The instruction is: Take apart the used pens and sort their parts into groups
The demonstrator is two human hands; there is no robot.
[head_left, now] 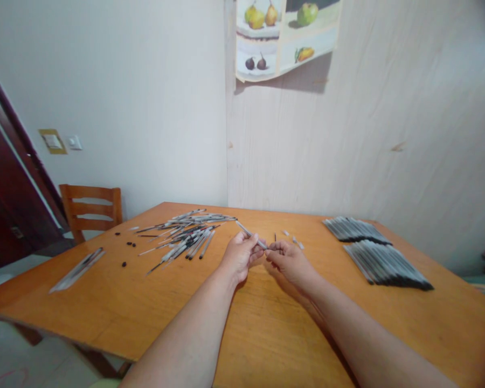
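A slim pen with a clear grey barrel (243, 227) slants between my hands over the middle of the table. My left hand (239, 254) is closed around its barrel, thumb on top. The fingertips of my right hand (290, 262) pinch the pen's near end; whether a small part is also between them is hidden. Left of my hands lies a loose pile of pens and refills (189, 234), pointing various ways. Just beyond my right hand are a short dark piece (275, 237) and a few small clear pieces (298, 242).
Two neat rows of grey pens with black ends, a far row (353, 230) and a near row (386, 263), lie at the right of the wooden table (267, 334). Small black caps (124, 264) and a clear sleeve (76, 272) lie left. A chair (91, 208) stands behind.
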